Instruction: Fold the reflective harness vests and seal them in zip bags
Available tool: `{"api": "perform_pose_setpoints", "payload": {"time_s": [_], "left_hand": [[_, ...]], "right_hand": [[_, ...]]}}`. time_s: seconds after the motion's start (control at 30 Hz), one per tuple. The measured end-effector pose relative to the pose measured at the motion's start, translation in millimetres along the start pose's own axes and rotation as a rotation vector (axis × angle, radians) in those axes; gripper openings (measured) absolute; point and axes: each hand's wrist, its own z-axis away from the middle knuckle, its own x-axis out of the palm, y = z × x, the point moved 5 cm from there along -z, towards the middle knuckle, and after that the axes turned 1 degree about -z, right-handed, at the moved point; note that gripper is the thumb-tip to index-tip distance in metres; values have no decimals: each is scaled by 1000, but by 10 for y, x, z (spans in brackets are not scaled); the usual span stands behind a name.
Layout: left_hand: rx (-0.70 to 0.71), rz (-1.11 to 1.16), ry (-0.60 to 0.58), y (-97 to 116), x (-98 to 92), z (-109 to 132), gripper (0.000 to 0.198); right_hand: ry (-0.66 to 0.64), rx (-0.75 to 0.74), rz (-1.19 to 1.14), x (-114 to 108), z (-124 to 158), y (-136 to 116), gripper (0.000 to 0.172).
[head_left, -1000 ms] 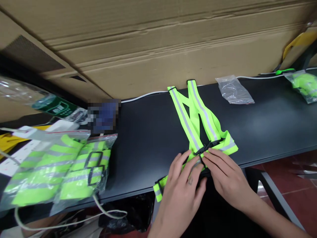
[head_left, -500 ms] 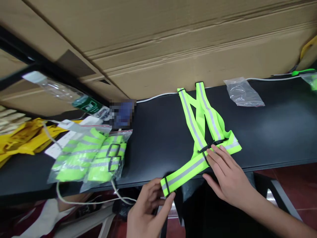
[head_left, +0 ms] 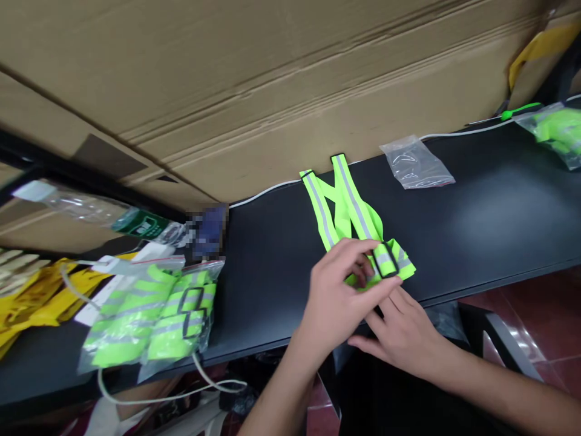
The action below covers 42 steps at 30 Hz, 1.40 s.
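Note:
A neon-yellow reflective strap vest (head_left: pixel 351 188) with grey stripes lies on the black table, its two shoulder straps running toward the cardboard. My left hand (head_left: pixel 338 297) is closed around its waist strap, thumb and fingers gripping by a black buckle (head_left: pixel 385 260). This strap end is folded over toward the right, onto the lower part of the vest. My right hand (head_left: pixel 406 333) rests just below, its thumb apart and its fingers stretched out at the vest's near edge. My left hand covers some of those fingertips.
Two bagged vests (head_left: pixel 136 309) lie at the left, by a plastic bottle (head_left: pixel 140 223) and yellow material (head_left: pixel 40 297). An empty clear bag (head_left: pixel 417 162) lies at the back, and another bagged vest (head_left: pixel 560 133) at far right. A cardboard wall (head_left: pixel 272 91) stands behind the table (head_left: pixel 258 272).
My left hand has carried the strap end from the left over to the right, folding it across the vest. My right hand stays by the vest's near edge. The view has shifted right.

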Motion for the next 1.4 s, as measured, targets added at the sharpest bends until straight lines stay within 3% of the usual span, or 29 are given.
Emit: {"api": "perform_pose_setpoints", "payload": {"time_s": [0.1,0.17,0.33,0.43,0.53,0.6,0.73,0.87,1.0,1.13,1.4], "left_hand": [[1,-216,-256,-18,317,-209,35],[-25,-281,-326,-80,438,-261,38],[-10,-357,-315,-222,491,-244,27],[68,-378,-335,-228,477,-191,19],[211,-413,-405,-167,487,-115,15],[287,-439,-412,-141,474,-67,23],[395,-384,-285,-156,347,49,23],[487,-387,-84,-166,140,307,17],[336,-624,4,-184,63,617,20],[264,-624,-10,-198,129,874,35],[185,-601,163,-302,76,1110,45]], "right_hand": [[37,5,-59,-5,31,18,37],[47,13,-98,-11,39,21,35],[79,-11,-228,-119,31,55,27],[194,-86,-336,-304,73,163,23],[279,-140,-269,-484,117,348,24],[208,-98,-188,-521,95,498,30],[-100,-86,-138,-438,28,650,39],[-257,-131,-60,-367,22,648,41],[-310,-140,14,-350,22,657,52],[-333,-178,9,-324,46,670,58],[-300,-229,-7,-360,208,578,32]]}}
